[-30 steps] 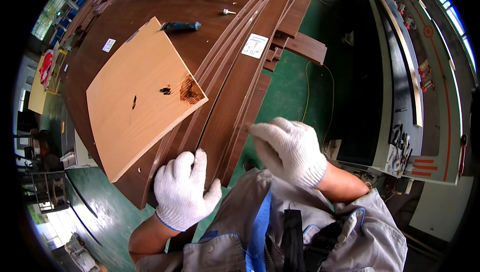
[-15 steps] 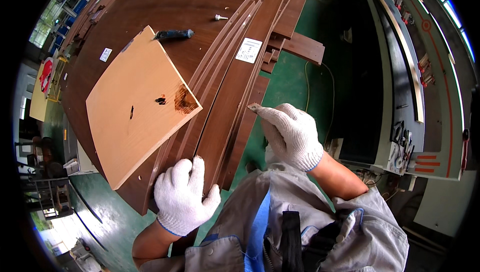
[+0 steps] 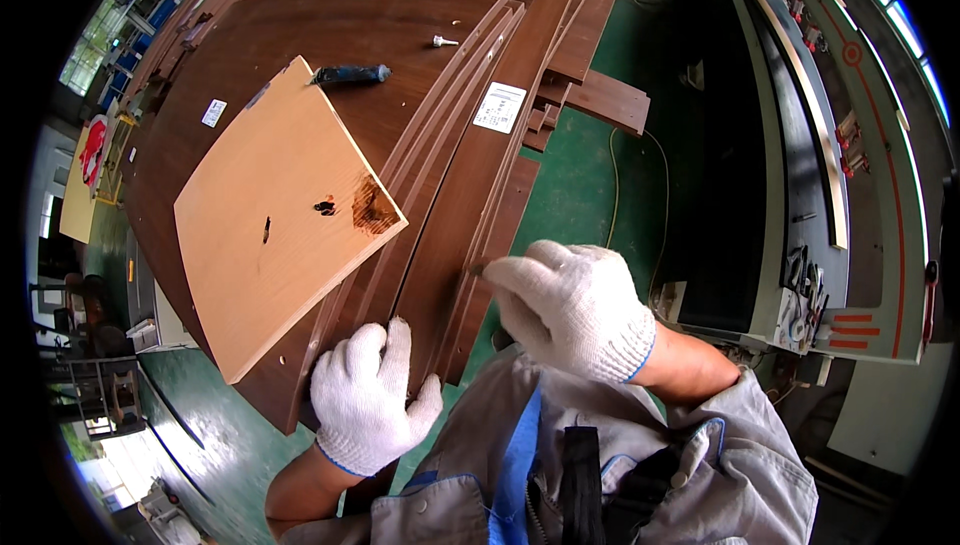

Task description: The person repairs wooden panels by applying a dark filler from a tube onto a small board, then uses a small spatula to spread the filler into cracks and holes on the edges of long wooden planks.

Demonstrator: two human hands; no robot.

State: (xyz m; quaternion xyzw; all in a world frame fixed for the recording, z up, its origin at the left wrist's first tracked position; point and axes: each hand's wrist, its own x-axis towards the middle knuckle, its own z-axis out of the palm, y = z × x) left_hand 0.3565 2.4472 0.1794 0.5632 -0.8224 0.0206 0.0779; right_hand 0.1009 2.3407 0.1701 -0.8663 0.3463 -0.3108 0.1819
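Observation:
My left hand [image 3: 368, 400], in a white knitted glove, rests on the near end of a long brown board [image 3: 430, 270], thumb apart from the fingers. My right hand [image 3: 575, 310], gloved the same way, hovers just right of that board, closed in a pinch. From its fingertips sticks out a small brownish piece [image 3: 476, 268], blurred and too small to identify. A light wooden panel [image 3: 265, 170] with dark brown stains lies tilted on the stacked brown panels. At its far corner lies a dark blue-black handle-like tool [image 3: 350, 75].
A small metal fitting [image 3: 443, 42] lies on the large brown panel [image 3: 400, 10]. The long board carries a white label [image 3: 499, 108]. Shorter brown boards [image 3: 608, 100] jut out over the green floor at right. Beyond stands a long machine bench [image 3: 800, 165] with hand tools [image 3: 800, 285] on it.
My right hand has moved left and toward me, bringing the small piece over to the long board's edge. My left hand stays nearly in place.

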